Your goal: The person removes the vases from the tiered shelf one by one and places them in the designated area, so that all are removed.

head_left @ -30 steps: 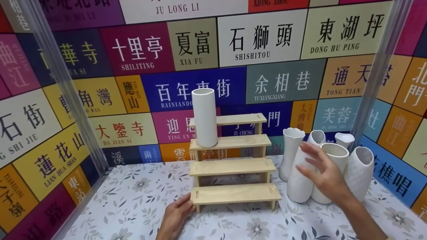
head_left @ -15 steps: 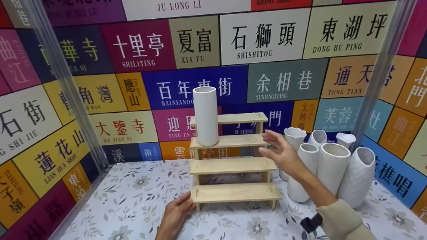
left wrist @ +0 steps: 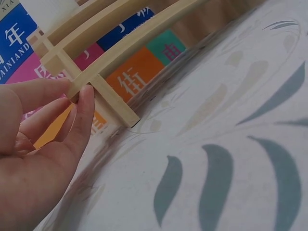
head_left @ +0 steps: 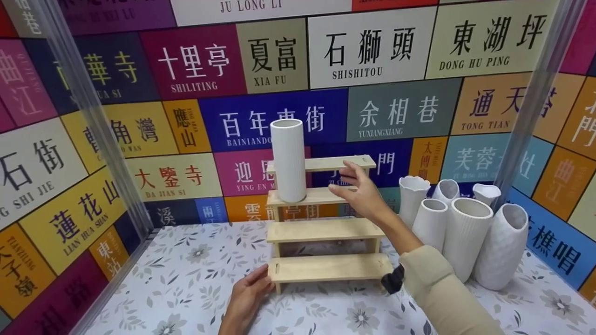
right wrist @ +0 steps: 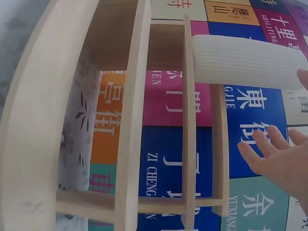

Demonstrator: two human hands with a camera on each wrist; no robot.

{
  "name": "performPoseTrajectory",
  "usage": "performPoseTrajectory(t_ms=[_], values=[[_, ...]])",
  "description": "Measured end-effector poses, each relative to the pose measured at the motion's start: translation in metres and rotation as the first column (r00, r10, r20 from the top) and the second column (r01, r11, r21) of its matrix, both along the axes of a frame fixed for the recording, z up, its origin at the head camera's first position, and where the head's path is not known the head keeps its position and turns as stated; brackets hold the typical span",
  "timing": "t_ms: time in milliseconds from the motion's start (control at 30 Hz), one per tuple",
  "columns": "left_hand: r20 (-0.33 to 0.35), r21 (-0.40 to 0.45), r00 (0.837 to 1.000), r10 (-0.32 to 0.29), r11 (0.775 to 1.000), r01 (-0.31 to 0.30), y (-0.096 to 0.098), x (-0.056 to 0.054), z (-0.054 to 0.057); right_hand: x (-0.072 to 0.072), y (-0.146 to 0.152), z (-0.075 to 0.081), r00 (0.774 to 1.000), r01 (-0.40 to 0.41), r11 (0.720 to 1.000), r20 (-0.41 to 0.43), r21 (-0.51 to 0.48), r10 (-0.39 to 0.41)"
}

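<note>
A four-tier wooden stand [head_left: 326,230] stands on the table in the head view. A tall white ribbed vase [head_left: 288,160] is upright at the left end of its second shelf from the top. My left hand [head_left: 246,298] pinches the left front corner of the lowest shelf between thumb and fingers; the left wrist view shows this grip closely. My right hand [head_left: 365,193] holds nothing, its fingers loosely spread towards the vase over the right part of that second shelf. In the right wrist view the vase [right wrist: 248,62] lies beside the spread fingers, with the thumb overlapping its upper end.
Several white vases stand in a group right of the stand, among them a wide ribbed vase [head_left: 467,242], a diamond-textured vase [head_left: 502,251] and a scalloped-rim vase [head_left: 413,200]. A flowered cloth [head_left: 195,274] covers the table. Walls with coloured name panels [head_left: 368,51] rise behind and at both sides.
My right hand has moved left, from in front of the vase group to the upper shelves near the ribbed vase. The left hand keeps its hold on the stand's corner.
</note>
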State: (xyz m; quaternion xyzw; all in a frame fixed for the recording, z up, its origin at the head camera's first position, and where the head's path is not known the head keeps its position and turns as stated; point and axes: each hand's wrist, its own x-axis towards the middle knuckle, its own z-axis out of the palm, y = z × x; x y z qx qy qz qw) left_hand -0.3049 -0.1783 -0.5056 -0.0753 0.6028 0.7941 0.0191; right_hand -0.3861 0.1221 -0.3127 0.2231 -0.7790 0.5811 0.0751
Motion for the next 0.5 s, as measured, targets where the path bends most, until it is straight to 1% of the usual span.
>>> performPoseTrajectory(t_ms=[167,300,433,500], values=[[-0.034,0.018,0.999,-0.008,1.000,0.009,0.000,0.000,-0.001,-0.010,-0.016,0.006,1.000,0.008,1.000,-0.002,-0.011,-0.008],[-0.040,0.017,0.999,-0.007,1.000,0.007,-0.001,0.001,0.000,-0.015,-0.031,0.009,1.000,0.021,1.000,-0.007,0.020,-0.021],[-0.062,0.008,0.998,-0.025,1.000,0.026,-0.001,0.003,0.001,-0.020,-0.044,0.011,0.999,0.031,0.999,-0.019,0.038,-0.031],[-0.080,-0.011,0.996,-0.043,0.999,0.042,0.000,0.004,0.002,-0.022,-0.049,0.010,0.999,0.035,0.999,-0.020,0.039,-0.034]])
